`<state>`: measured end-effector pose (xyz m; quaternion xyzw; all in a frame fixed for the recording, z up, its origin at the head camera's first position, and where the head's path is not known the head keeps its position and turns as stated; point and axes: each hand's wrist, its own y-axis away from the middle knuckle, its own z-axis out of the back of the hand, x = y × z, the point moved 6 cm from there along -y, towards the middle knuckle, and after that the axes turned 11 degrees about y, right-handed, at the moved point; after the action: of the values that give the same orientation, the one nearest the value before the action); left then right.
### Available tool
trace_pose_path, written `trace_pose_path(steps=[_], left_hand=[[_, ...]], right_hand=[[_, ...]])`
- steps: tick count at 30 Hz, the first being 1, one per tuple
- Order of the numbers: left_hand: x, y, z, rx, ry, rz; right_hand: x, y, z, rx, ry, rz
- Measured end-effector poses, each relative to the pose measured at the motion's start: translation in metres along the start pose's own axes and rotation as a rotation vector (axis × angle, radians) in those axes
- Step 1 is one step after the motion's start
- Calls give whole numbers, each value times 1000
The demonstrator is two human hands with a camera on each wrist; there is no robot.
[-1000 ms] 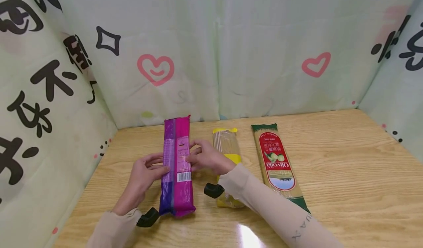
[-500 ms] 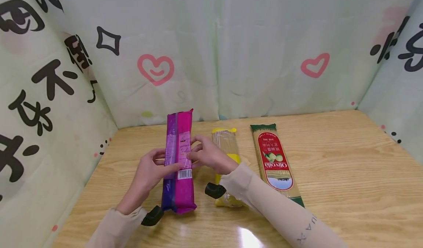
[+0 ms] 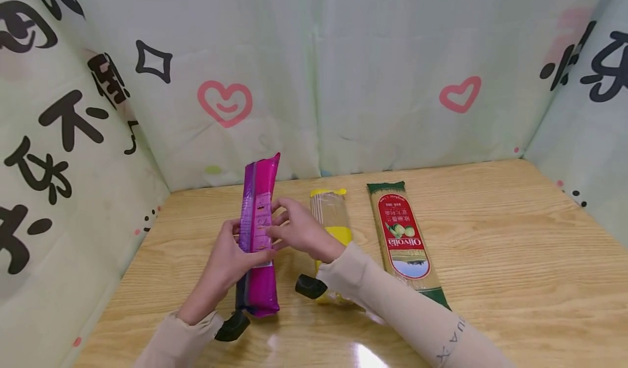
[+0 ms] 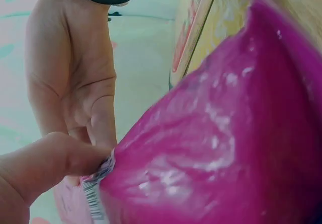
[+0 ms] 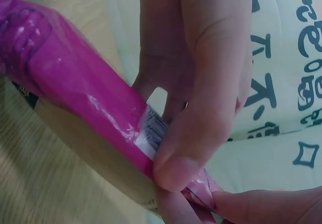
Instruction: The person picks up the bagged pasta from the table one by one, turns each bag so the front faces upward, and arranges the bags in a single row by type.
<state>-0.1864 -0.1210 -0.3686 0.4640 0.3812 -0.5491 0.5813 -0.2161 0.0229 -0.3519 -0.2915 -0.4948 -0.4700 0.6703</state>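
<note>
A long magenta and purple plastic packet (image 3: 265, 291), with a barcode label, stands tilted up over the left part of the table. My left hand (image 3: 228, 261) grips it from the left, thumb (image 4: 75, 156) across the front by the barcode and fingers behind. On the opposite edge my right hand (image 3: 304, 229) pinches the packet between thumb (image 5: 261, 204) and fingers. Pale tan shows along the packet's other side in the right wrist view. To the right lie a clear and yellow packet of noodles (image 3: 328, 207), partly behind my right forearm, and a green-ended Olivoilà spaghetti packet (image 3: 404, 237).
The wooden table (image 3: 515, 259) extends to the right of the packets. A pale printed curtain (image 3: 368, 84) encloses its back and sides. Black wrist cameras sit on both wrists, the left one (image 3: 233, 327) close to the packet's lower end.
The magenta packet has risen at its far end and turned, so its front looks narrower. My left thumb reaches farther across it; both hands keep hold. The other two packets stay put.
</note>
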Motion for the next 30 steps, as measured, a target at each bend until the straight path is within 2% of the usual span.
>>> trace_pose_path(steps=[5, 10, 13, 17, 25, 30], left_hand=[[6, 0, 1, -8, 64, 14], [14, 1, 2, -12, 141, 45], [18, 1, 2, 11, 197, 66], [20, 1, 2, 41, 263, 91], [20, 0, 5, 52, 324, 113], [19, 1, 3, 82, 370, 118]], right_hand=[[4, 0, -5, -1, 40, 22], [6, 0, -6, 34, 48, 41], [5, 1, -1, 40, 22, 38], [5, 0, 11, 6, 22, 24], [-2, -5, 28, -63, 26, -34], [-8, -11, 27, -4, -32, -34]])
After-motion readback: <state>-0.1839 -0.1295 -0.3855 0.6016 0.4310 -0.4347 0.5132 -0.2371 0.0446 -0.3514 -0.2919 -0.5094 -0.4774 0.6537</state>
